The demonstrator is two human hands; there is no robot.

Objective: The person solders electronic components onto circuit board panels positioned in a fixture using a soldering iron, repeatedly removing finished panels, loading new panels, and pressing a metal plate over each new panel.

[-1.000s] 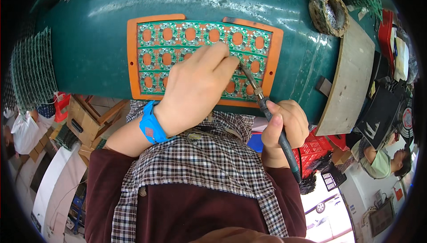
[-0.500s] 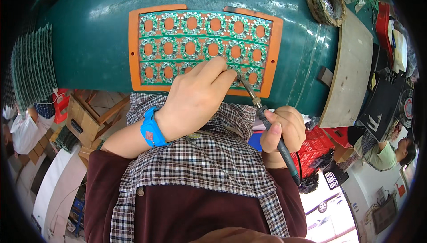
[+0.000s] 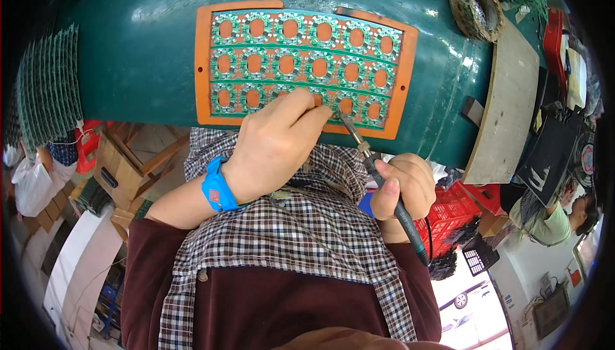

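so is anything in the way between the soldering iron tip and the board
Nothing visible. The soldering iron in the right hand has its tip right at the bottom row of the green circuit panel. The left hand has its fingertips beside the tip, not across its path.

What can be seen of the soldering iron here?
The soldering iron is a slim pen-shaped tool with a dark handle, a metal shaft and a pointed tip. The right hand grips its handle like a pen. It slants up and to the left, its tip at the bottom row of the green circuit panel, beside the left hand's fingers. A dark cord trails from its rear end.
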